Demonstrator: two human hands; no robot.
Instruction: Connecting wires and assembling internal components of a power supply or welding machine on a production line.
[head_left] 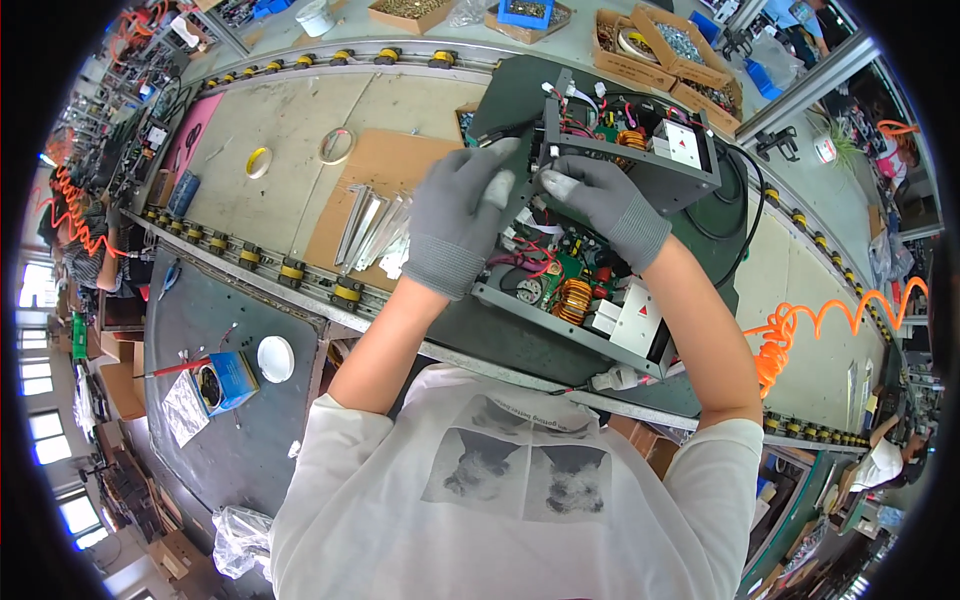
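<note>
Two open dark metal housings with circuit boards, copper coils and coloured wires are in front of me. The far housing (680, 187) and the near housing (590, 345) lie on a dark green mat (720, 285). My left hand (455, 215), in a grey glove, is closed beside their left ends, fingers and thumb bent together; anything in it is hidden. A black cable (497, 133) runs close to its fingertips. My right hand (612, 208), also gloved, pinches at the far housing's near left corner, above the near housing. What its fingertips grip is too small to make out.
Left of the mat, metal strips (365, 228) lie on cardboard (345, 150), beyond them tape rolls (336, 146). A roller rail (292, 272) edges the bench. An orange coiled hose (772, 350) is at right; parts boxes (680, 55) stand at the back. Other people work around.
</note>
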